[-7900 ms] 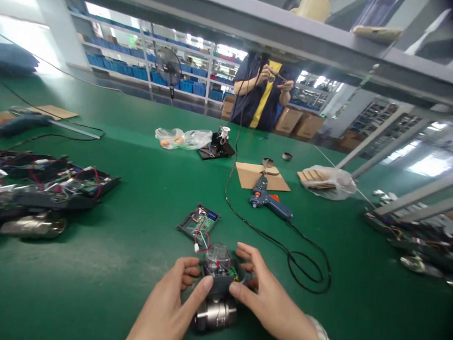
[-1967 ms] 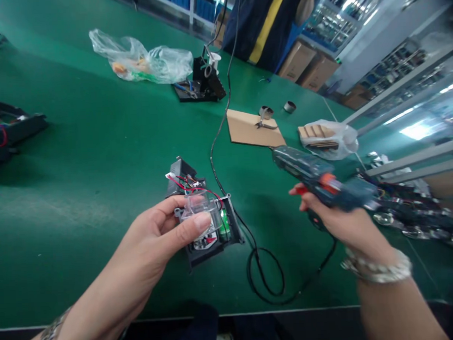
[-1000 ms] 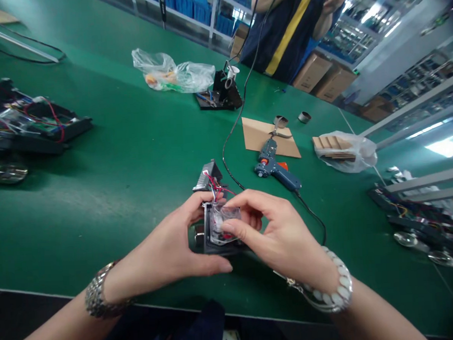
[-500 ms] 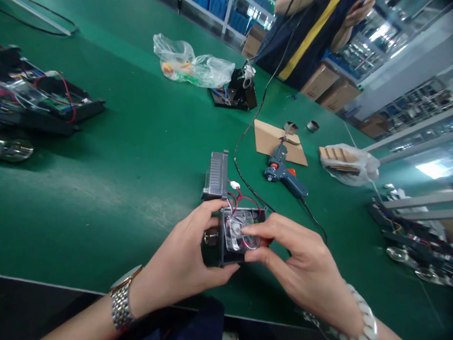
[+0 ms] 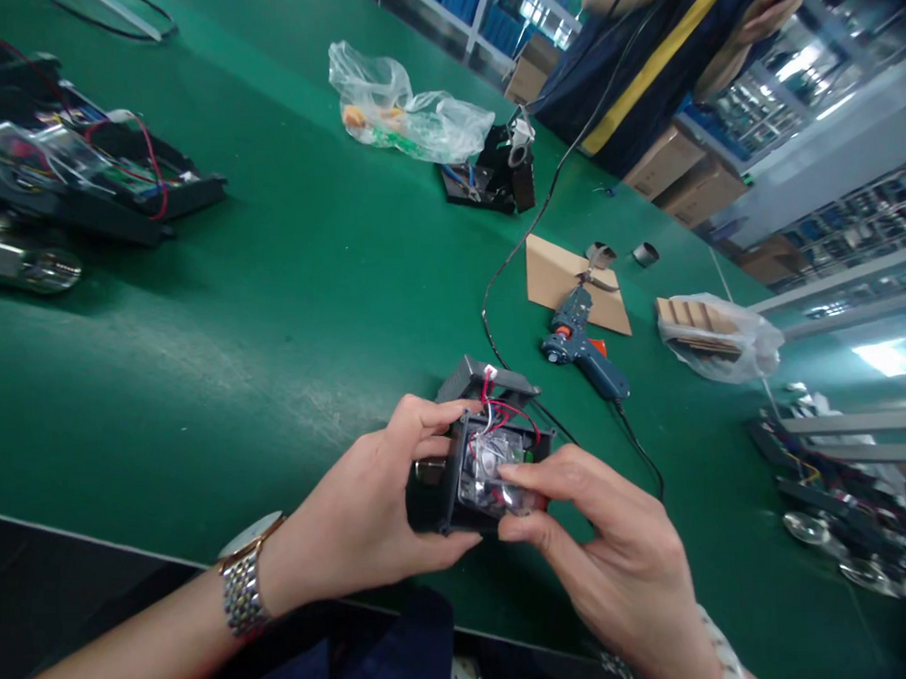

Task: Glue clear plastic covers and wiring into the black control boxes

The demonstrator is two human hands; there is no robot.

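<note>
head view: left hand (image 5: 370, 508) and right hand (image 5: 620, 562) fingers grasping black housing (image 5: 460, 499).

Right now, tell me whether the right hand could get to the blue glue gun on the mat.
Probably yes: the glue gun lies in the open beyond the right hand, nothing between them. But that hand is busy on the clear cover of the black unit.

A single head-worn camera looks forward and down, tilted, close over the left hand (image 5: 363, 514) and right hand (image 5: 620, 572) at the lower middle of the frame. Beyond the hands the green table (image 5: 272, 317) runs away toward the top. The blue tool (image 5: 583, 349) lies just past the right hand; a co-worker (image 5: 636, 51) stands well beyond it, at the top edge.
</note>
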